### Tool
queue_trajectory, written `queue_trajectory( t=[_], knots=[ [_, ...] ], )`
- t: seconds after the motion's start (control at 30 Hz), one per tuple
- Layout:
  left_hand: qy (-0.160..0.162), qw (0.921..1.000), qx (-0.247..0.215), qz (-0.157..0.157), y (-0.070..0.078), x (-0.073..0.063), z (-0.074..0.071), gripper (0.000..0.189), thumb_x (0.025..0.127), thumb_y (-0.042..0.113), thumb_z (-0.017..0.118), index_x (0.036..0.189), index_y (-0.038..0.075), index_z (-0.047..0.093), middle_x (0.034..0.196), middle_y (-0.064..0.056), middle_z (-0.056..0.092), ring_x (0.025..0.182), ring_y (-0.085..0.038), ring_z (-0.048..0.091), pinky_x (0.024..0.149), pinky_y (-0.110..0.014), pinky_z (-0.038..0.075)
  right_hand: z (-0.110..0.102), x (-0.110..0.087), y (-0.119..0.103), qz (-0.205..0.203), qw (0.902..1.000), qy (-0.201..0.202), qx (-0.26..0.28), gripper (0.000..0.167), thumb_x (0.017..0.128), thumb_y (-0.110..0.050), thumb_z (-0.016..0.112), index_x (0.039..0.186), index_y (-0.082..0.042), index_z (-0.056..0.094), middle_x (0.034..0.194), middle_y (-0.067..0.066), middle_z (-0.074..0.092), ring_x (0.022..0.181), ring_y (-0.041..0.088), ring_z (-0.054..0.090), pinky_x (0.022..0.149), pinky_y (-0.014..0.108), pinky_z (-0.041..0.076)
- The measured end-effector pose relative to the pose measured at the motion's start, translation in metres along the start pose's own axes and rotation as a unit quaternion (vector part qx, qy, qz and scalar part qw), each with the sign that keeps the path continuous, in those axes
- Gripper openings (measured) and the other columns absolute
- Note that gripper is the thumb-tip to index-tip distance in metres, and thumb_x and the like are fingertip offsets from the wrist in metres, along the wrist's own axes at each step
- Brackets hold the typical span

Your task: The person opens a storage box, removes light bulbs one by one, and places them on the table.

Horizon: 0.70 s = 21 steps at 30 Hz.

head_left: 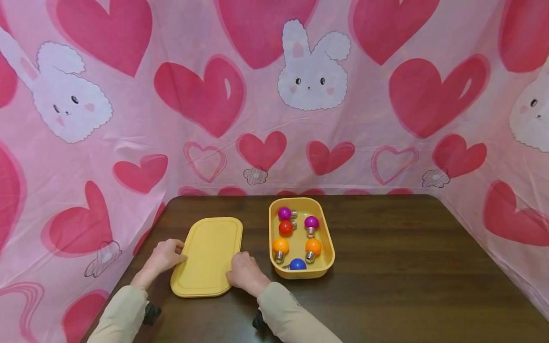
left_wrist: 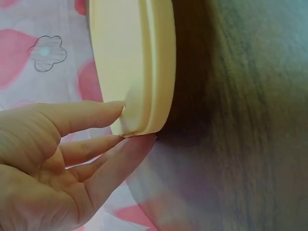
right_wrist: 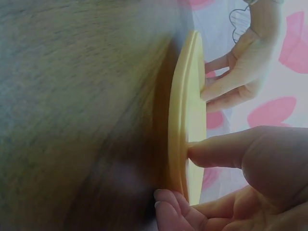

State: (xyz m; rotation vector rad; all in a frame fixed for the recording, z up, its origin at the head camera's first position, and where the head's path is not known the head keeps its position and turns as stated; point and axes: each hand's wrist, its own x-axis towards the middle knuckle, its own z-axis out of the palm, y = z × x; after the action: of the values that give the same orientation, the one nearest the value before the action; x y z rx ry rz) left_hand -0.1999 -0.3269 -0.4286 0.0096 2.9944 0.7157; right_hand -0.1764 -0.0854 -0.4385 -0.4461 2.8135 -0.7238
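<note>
A flat yellow lid (head_left: 208,257) with rounded corners is on the left part of the table, face up. My left hand (head_left: 166,255) holds its left edge; in the left wrist view the thumb (left_wrist: 113,111) lies on top and the fingers (left_wrist: 130,154) at the rim and below. On the opposite long edge, my right hand (head_left: 248,272) pinches the lid, its thumb (right_wrist: 207,153) on the upper face and fingertips (right_wrist: 168,204) under the rim. Right of that hand stands a yellow box (head_left: 328,257) holding several bulbs, among them a red bulb (head_left: 285,228) and a blue bulb (head_left: 298,264).
Also in the box are purple bulbs (head_left: 311,222) and orange bulbs (head_left: 280,246). The dark wooden table (head_left: 407,267) stretches away to the right. A pink cloth (head_left: 266,114) with hearts and rabbits hangs behind the table and along its sides.
</note>
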Motion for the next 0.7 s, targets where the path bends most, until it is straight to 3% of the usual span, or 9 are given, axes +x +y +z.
queue_trajectory(
  t=[0.23,0.7],
  knots=[
    [0.015,0.9998,0.009,0.003,0.0013,-0.0023,0.0023,0.028,0.077,0.008,0.073,0.097,-0.010,0.065,0.081,-0.014,0.068,0.071,-0.021,0.063,0.060,-0.031,0.054,-0.0013,0.0017,-0.0011,-0.008,0.9995,-0.014,-0.025,0.022,0.085,-0.018,0.070,0.075,-0.001,0.061,0.081,0.011,0.056,0.066,0.022,0.051,0.058,0.030,0.046],
    [0.032,0.9980,0.051,0.021,0.0036,-0.0031,0.0094,0.012,0.071,0.004,0.069,0.071,0.003,0.057,0.062,-0.001,0.047,0.062,-0.019,0.048,0.054,-0.026,0.036,0.0023,-0.0008,-0.0019,-0.008,0.9992,-0.005,-0.038,0.025,0.085,-0.021,0.073,0.080,0.001,0.064,0.084,0.012,0.054,0.068,0.023,0.052,0.061,0.029,0.049]
  ],
)
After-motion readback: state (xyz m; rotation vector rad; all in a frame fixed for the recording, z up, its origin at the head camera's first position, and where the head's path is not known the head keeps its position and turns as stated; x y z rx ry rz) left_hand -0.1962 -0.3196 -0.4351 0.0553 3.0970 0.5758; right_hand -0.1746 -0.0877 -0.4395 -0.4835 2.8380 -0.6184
